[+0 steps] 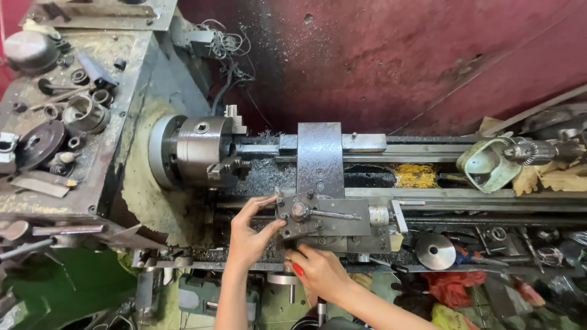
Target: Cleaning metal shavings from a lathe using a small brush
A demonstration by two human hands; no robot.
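I look down on a metal lathe. My left hand (249, 235) grips the left edge of the square tool post (306, 215), thumb and fingers on either side of its corner. My right hand (318, 269) sits just below the tool post, closed around a red-handled tool (298, 269) whose tip is hidden. The tool post's locking lever (335, 214) points right. The grey carriage saddle (320, 157) crosses the bed behind the post. To the left, the steel chuck (199, 151) stands with nothing clamped in its jaws.
The headstock top (58, 116) at left holds several rings, discs and gears. A pale green tailstock with a drill chuck (507, 159) rests on the bed at right. A round metal disc (435, 251), rags and clutter lie below right. A maroon wall stands behind.
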